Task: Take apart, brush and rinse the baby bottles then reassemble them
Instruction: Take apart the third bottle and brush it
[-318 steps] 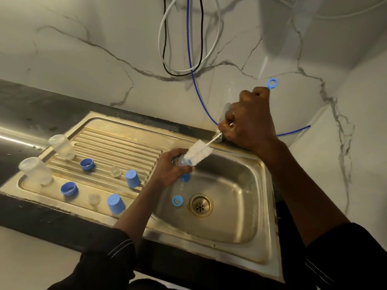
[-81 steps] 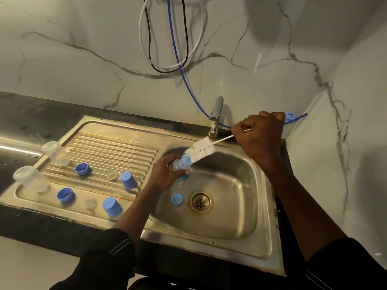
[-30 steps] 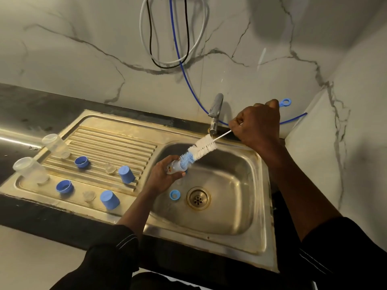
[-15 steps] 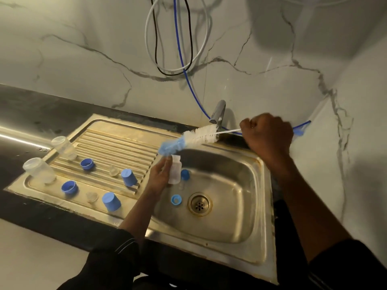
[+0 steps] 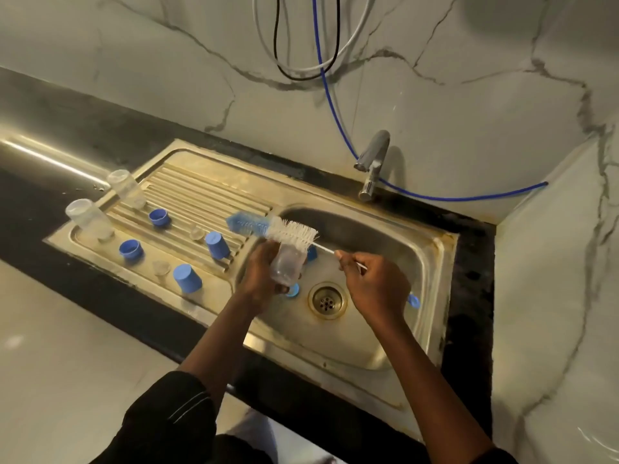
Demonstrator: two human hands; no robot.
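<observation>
My left hand [image 5: 259, 274] grips a small clear baby bottle [image 5: 287, 265] upright over the left side of the sink basin [image 5: 378, 236]. My right hand [image 5: 376, 289] holds the thin wire handle of a bottle brush [image 5: 273, 228]. The brush's white and blue bristles lie across the top of the bottle, outside it, with the blue tip pointing left over the drainboard. A blue ring [image 5: 293, 291] lies in the basin just below the bottle. Another blue piece [image 5: 312, 253] peeks out behind the bottle.
On the drainboard [image 5: 214, 192] stand two clear bottles [image 5: 90, 219] [image 5: 125, 188], two blue caps [image 5: 187, 278] [image 5: 217, 244], two blue rings [image 5: 131, 250] [image 5: 158, 217] and two clear teats [image 5: 161, 266] [image 5: 197, 233]. A tap [image 5: 372, 164] stands behind the basin. The drain [image 5: 326, 300] lies beside my right hand.
The brush has come out of the bottle and now lies across its mouth. My right hand has dropped from near the tap to low over the basin. My left hand turned the bottle upright.
</observation>
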